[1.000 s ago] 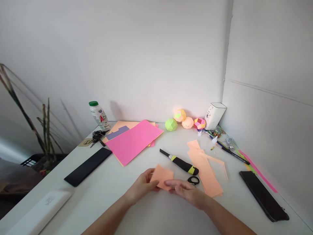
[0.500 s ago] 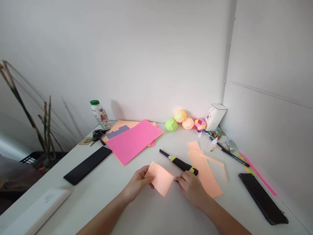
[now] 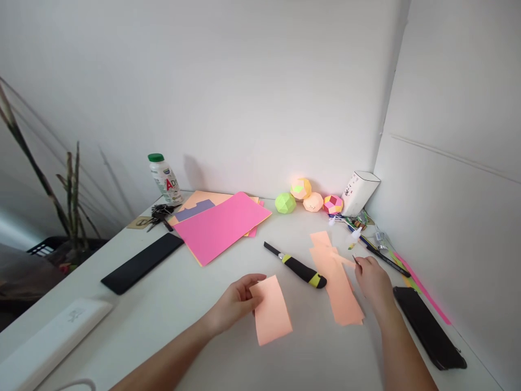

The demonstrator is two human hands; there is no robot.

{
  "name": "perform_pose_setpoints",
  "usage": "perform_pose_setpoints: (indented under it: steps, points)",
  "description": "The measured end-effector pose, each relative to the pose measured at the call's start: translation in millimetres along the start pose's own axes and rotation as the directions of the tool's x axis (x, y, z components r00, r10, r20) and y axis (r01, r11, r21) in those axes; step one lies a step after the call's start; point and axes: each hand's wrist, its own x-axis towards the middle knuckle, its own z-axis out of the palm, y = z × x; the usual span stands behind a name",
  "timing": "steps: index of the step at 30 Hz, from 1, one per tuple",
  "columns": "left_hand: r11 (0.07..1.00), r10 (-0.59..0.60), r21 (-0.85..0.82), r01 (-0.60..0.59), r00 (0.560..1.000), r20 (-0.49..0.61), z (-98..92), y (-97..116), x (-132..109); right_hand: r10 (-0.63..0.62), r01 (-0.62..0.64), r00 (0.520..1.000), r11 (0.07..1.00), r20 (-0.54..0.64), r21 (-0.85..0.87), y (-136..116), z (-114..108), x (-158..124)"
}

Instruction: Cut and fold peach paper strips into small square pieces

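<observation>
Pinching the orange paper [image 3: 272, 310] by its upper left corner, your left hand [image 3: 234, 301] holds it over the tabletop [image 3: 183, 304]. Past the knife [image 3: 297, 266], your right hand [image 3: 372, 279] sits beside the orange strips [image 3: 336, 282]; its fingers curl inward, but you cannot tell whether they grip anything.

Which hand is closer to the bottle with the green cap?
Left. The left hand is in front of the bottle, a bit right; the right hand is far off right.
</observation>
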Motion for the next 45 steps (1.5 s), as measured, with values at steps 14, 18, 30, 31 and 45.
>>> perform_pose_setpoints:
  steps: [14,18,30,31,45]
  points:
    - [0.921,0.130,0.379,-0.086,0.987,-0.092,13.7,-23.6,-0.2,-0.704,0.566,0.669,0.691,0.240,0.450,-133.7,41.0,-82.9]
    - [0.841,0.261,0.516,-0.162,0.957,-0.125,12.0,-23.3,-1.8,-0.693,0.545,0.658,0.708,0.293,0.449,-129.4,47.2,-79.8]
    - [-0.212,0.314,0.918,-0.334,0.867,0.388,55.7,-45.1,-39.7,-0.724,0.570,0.647,0.667,0.239,0.479,-125.6,49.3,-76.9]
    - [-0.232,0.336,0.914,-0.333,0.854,0.397,55.2,-46.9,-40.4,-0.733,0.576,0.633,0.660,0.247,0.482,-125.1,47.7,-75.6]
    - [-0.081,0.479,0.899,-0.429,0.775,0.413,33.6,-35.9,-29.8,-0.863,0.739,0.473,0.498,0.177,0.454,-124.7,35.2,-63.7]
